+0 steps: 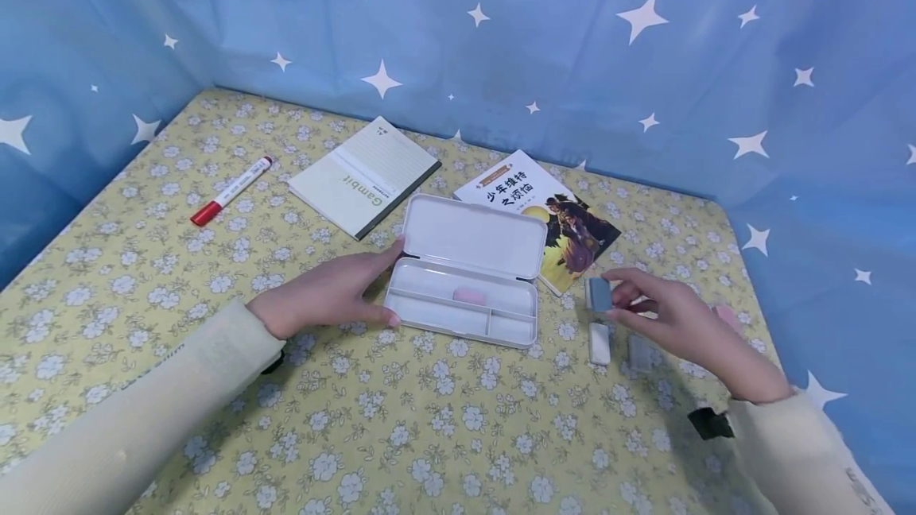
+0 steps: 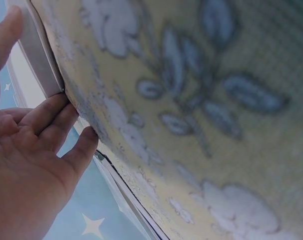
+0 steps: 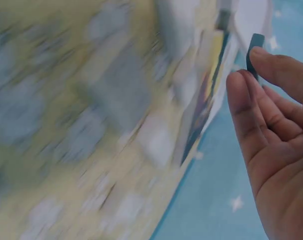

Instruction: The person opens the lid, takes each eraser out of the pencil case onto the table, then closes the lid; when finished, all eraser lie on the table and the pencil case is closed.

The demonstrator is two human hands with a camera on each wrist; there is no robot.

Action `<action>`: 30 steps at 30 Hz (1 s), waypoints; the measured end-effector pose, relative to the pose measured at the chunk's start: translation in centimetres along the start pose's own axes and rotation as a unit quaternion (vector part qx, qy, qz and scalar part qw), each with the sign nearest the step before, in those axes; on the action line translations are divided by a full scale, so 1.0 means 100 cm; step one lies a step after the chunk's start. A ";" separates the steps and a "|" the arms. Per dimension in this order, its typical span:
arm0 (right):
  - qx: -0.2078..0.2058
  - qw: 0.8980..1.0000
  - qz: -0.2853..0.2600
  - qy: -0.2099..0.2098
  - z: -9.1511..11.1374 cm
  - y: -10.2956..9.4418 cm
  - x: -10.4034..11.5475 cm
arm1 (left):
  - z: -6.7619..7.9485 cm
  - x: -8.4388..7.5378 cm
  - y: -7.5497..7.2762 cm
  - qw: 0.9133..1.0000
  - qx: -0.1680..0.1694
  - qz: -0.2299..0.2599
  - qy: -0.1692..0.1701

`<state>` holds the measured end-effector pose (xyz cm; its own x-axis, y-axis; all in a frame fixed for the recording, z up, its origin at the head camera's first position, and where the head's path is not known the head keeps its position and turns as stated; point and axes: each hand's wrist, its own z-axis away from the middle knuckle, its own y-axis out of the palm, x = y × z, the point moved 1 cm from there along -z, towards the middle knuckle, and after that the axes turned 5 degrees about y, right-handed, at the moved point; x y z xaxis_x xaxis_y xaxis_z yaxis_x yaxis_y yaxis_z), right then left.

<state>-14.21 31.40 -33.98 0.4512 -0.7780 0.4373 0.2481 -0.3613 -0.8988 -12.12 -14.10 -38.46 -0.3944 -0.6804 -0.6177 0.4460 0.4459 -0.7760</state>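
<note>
A white pencil case [image 1: 475, 323] lies with its lid [image 1: 475, 235] raised and a pink eraser [image 1: 469, 296] inside its back compartment. My left hand [image 1: 336, 292] holds the case's left end, thumb at the front corner and fingers by the hinge; the left wrist view shows the fingertips [image 2: 66, 107] against the case's edge. To the right of the case, my right hand [image 1: 669, 316] pinches a blue-grey eraser [image 1: 599, 294] between thumb and fingers. The same eraser [image 3: 254, 52] shows edge-on in the right wrist view. Just in front of it lies a white eraser [image 1: 599, 344].
A translucent grey block [image 1: 644, 355] lies below my right hand, with a pink piece [image 1: 728, 318] partly behind the wrist. Behind the case are a notebook [image 1: 365, 177] and an illustrated book [image 1: 565, 233]. A red-capped marker [image 1: 232, 191] lies far left on the flowered tablecloth [image 1: 429, 435].
</note>
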 end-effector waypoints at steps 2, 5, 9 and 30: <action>-0.012 1.000 0.006 0.008 0.011 -0.002 -0.010 | 0.000 0.000 0.000 1.000 0.000 0.000 -0.002; -0.018 1.000 0.006 0.021 0.026 -0.006 -0.023 | 0.001 0.000 0.000 1.000 0.001 -0.001 -0.002; -0.021 0.999 0.003 0.030 0.042 -0.008 -0.038 | 0.001 0.000 0.000 1.000 0.001 -0.001 -0.002; 0.067 0.989 -0.036 0.124 0.089 0.003 -0.079 | 0.001 -0.001 -0.001 1.000 0.003 0.001 -0.008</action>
<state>-10.10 42.02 -37.41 0.2088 -0.8609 0.4640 0.3901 -0.3618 -0.8467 -12.06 -14.09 -38.33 -0.3807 -0.6887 -0.6171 0.4516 0.4438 -0.7740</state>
